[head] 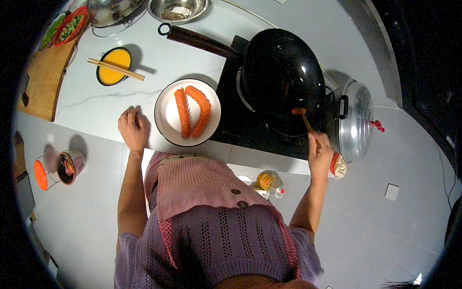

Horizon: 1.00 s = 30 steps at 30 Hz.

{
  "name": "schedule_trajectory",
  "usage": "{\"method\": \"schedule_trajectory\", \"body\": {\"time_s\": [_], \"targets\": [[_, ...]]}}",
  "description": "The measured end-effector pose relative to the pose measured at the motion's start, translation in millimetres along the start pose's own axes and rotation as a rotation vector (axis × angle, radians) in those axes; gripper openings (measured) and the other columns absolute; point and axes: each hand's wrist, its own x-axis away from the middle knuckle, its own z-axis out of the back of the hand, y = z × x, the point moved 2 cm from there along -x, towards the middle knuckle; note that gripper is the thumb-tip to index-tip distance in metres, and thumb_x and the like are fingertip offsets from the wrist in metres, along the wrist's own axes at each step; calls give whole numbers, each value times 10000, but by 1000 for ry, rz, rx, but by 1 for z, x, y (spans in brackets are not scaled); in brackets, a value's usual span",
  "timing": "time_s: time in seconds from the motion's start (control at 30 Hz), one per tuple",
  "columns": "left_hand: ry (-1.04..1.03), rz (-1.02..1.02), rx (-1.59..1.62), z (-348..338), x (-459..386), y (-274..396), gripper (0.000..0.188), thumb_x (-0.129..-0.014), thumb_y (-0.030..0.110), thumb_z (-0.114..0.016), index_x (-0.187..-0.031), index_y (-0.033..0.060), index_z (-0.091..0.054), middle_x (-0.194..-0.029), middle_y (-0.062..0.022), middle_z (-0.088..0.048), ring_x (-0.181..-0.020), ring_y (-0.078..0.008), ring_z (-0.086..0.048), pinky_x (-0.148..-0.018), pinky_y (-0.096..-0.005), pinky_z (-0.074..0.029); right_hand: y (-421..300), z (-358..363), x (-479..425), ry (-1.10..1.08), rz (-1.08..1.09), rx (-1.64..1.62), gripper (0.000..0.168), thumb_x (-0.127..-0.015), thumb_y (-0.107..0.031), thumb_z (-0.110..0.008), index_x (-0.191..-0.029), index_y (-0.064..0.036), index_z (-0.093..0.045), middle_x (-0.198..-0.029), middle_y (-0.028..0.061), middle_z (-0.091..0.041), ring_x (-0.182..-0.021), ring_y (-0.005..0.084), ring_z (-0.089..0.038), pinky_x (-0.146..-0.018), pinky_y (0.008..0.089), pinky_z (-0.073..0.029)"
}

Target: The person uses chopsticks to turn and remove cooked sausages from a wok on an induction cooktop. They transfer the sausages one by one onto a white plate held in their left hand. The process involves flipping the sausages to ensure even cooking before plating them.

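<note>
My right hand [319,153] grips a thin wooden utensil [307,123], whose far end touches an orange-red piece of food [298,111] low in the black wok [285,68]. My left hand [133,127] rests on the counter edge, fingers loosely curled; nothing shows in it. To its right stands a white dark-rimmed plate [164,112] with two scored orange-red sausages [183,113]. Beyond my left hand is a dark-rimmed bowl of yellow liquid [115,59], with wooden chopsticks [121,70] laid across it. The wok stands on a black cooktop [231,119], its handle [202,42] pointing left.
A wooden cutting board [47,79] and a red basket of chopped greens [71,27] lie at the left. Metal bowl [178,11] at the back. Close right of the wok stands a lidded metal pot [355,121]. An oil bottle [269,181] is below the counter.
</note>
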Motion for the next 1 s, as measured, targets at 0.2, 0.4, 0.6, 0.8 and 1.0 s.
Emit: {"method": "schedule_trajectory", "body": {"time_s": [0.2,0.4,0.6,0.8,1.0], "targets": [[-2,4,7,2,1,1,213,-736,77,-542,-944,67,-588,-1020,-123,-539,-946,-295,-486,-830,-385,-378,-1,1,0,10,-6,-1,101,-814,-107,-575,-848,-12,-587,-758,124,-559,-630,259,-548,-563,315,-436],[15,-15,-2,0,1,-1,203,-731,78,-549,-930,76,-589,-1019,-120,-536,-937,-298,-487,-825,-388,-379,0,7,3,51,-64,-7,128,-839,-118,-556,-853,3,-598,-766,114,-569,-673,213,-551,-607,288,-432],[7,-12,1,0,1,-2,203,-741,83,-550,-941,82,-583,-1018,-119,-529,-939,-296,-483,-823,-388,-378,-1,16,6,95,-83,27,155,-856,-132,-541,-853,9,-604,-774,101,-581,-698,188,-560,-636,271,-432],[2,-13,8,-1,2,-3,203,-747,80,-550,-947,79,-579,-1016,-118,-526,-944,-294,-480,-825,-385,-374,-2,19,7,103,-64,64,145,-856,-127,-538,-858,2,-605,-792,100,-585,-712,192,-562,-645,277,-434],[26,-29,2,3,0,2,198,-746,76,-548,-942,70,-575,-1009,-118,-530,-936,-293,-484,-820,-381,-377,-10,22,5,95,-47,82,129,-848,-122,-545,-865,-9,-605,-806,106,-589,-729,211,-569,-666,288,-442]]}}
